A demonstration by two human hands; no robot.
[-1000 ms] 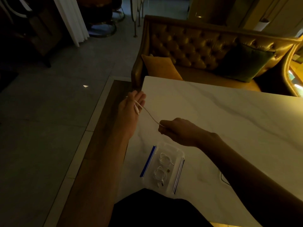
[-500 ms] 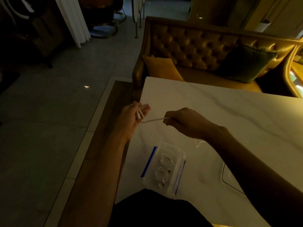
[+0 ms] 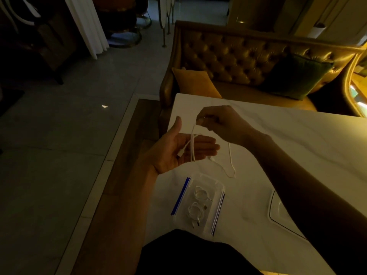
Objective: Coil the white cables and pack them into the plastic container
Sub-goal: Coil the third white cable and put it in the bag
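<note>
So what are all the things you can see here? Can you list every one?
white cable being coiled: 1, white, looped across the left palm, its tail hanging down to the table
clear plastic container with blue side clips: 1, clear and blue, open on the table near the person
coiled white cables: 2, white, inside the container
clear lid: 1, clear, on the table right of the container, partly hidden by the right arm
white marble table: 1, white
gold tufted sofa: 1, gold, behind the table
yellow cushion: 1, on the sofa's left end
dark green cushion: 1, on the sofa's right
left hand: open, palm up
right hand: pinching the cable
</note>
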